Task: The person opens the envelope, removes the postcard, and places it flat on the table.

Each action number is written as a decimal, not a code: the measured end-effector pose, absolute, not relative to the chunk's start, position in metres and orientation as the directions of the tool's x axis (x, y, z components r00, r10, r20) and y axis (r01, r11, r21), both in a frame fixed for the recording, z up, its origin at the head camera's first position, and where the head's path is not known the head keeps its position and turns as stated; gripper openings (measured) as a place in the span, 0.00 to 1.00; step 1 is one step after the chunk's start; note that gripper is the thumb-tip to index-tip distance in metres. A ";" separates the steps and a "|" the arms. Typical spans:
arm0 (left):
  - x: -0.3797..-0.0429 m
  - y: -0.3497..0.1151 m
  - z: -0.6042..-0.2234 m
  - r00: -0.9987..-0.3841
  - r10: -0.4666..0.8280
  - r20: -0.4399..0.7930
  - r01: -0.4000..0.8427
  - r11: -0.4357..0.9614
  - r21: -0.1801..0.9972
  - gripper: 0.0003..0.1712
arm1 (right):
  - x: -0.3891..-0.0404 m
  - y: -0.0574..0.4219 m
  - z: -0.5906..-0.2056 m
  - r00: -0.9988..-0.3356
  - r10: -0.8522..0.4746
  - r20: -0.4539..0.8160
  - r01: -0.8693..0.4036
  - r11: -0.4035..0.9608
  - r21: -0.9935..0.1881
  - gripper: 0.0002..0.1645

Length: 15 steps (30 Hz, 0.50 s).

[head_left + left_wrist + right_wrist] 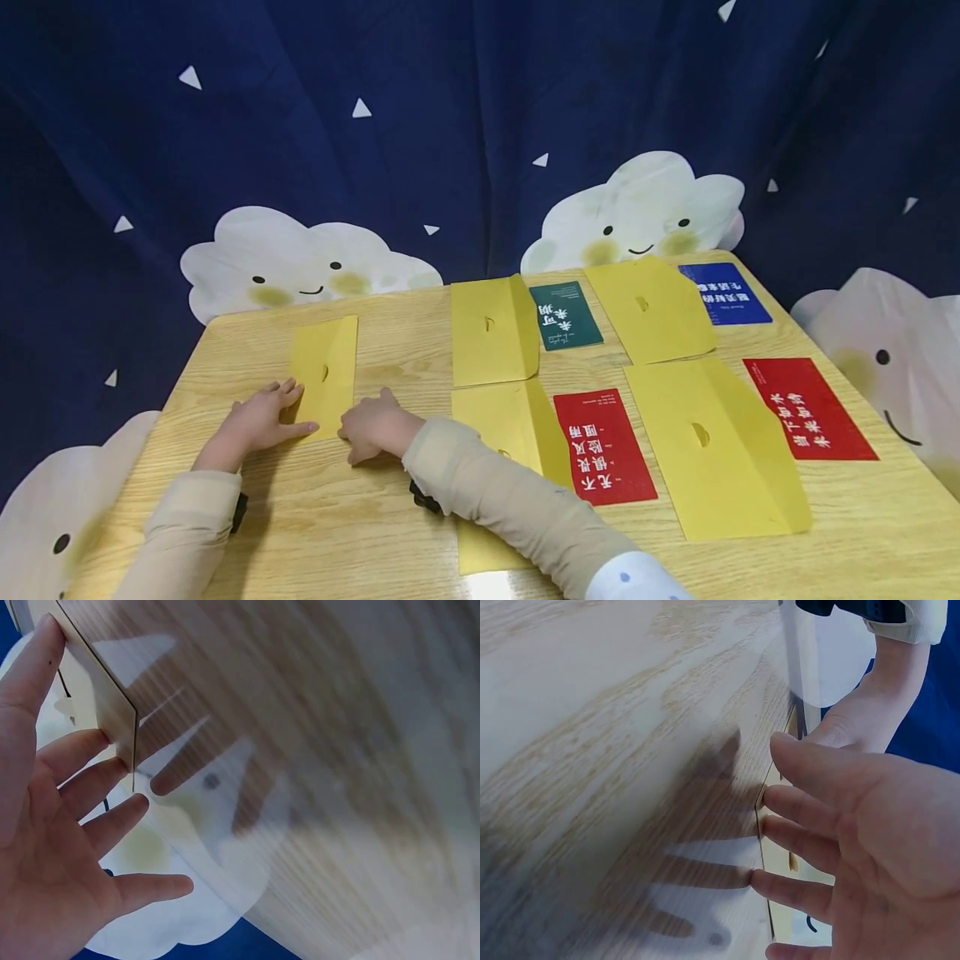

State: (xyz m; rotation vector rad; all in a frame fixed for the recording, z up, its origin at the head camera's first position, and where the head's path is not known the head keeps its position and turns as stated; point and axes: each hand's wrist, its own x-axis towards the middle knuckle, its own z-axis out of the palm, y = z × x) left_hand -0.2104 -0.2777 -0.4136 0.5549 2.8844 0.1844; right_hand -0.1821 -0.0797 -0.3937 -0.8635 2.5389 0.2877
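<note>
A closed yellow envelope (333, 354) lies flat on the left of the wooden table, a half-round slot in its middle. My left hand (258, 423) is at its left edge, thumb by the near corner. Across from it, my right hand (377, 427) has its fingertips at the lower right edge. The left wrist view shows the left hand (71, 817) with spread fingers, several tips against the envelope's edge (105, 694). In the right wrist view the right hand (855, 840) has extended fingers, tips at the envelope's edge (780, 907). Neither hand grips it.
Several yellow envelopes with raised flaps lie to the right, including a far one (480, 346) and a near-right one (678, 467). Beside them are a green card (573, 308), a red card (611, 442), another red card (813, 417) and a blue card (720, 292). The right forearm overlaps one envelope.
</note>
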 end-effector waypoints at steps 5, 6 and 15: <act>-0.208 -0.273 -0.415 -0.907 0.390 -0.160 0.368 0.917 0.154 0.50 | -0.180 -0.075 -0.392 -0.702 -0.551 -0.451 -0.635 0.771 0.046 0.28; -0.207 -0.271 -0.415 -0.905 0.394 -0.159 0.371 0.915 0.158 0.50 | -0.179 -0.073 -0.392 -0.701 -0.553 -0.450 -0.634 0.772 0.038 0.27; -0.202 -0.251 -0.412 -0.905 0.399 -0.151 0.381 0.915 0.132 0.48 | -0.182 -0.061 -0.384 -0.686 -0.566 -0.458 -0.616 0.786 -0.050 0.26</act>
